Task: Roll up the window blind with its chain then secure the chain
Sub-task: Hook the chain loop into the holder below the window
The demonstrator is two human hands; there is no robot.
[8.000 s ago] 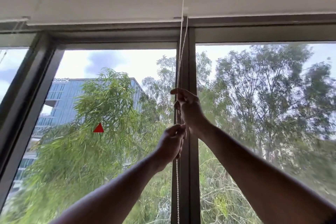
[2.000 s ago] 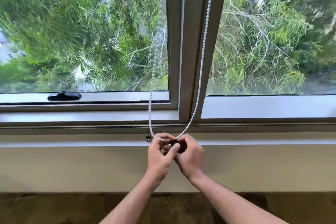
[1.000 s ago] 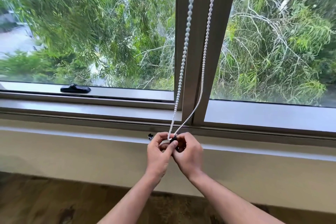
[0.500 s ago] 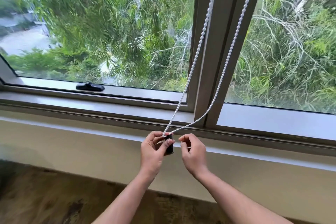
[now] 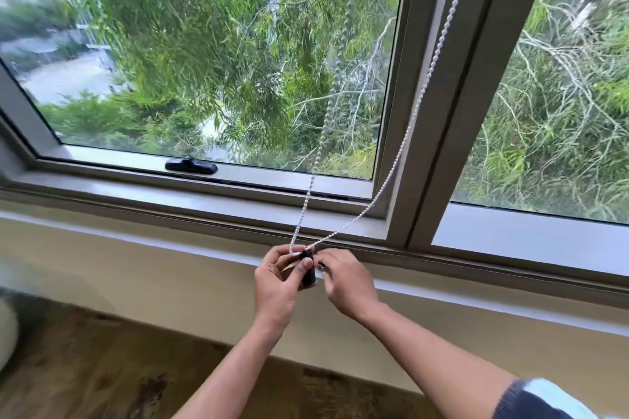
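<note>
Below the window sill, in front of the cream wall, both of the person's bare hands met around the bottom of the white bead chain. The left hand was closed around a small black chain holder, thumb laid across its front and fingers curled behind it. The right hand sat just beside it on the other side, fingertips pinched in toward the holder; whether they gripped the holder itself or a few beads of chain could not be told, since the left thumb and the holder covered the contact.

From the top of the holder the chain rose in two strands. One strand climbed nearly straight up across the left window pane, where it looked blurred against the green foliage outside. The other ran up and to the right, crossing the lower window frame and following the grey vertical mullion out of the top of the view. Both strands looked fairly taut.

On the lower rail of the left pane lay a black window latch, well to the left of the hands. The blind itself was out of view. A dark sleeve edge showed on the right arm at the bottom corner.
</note>
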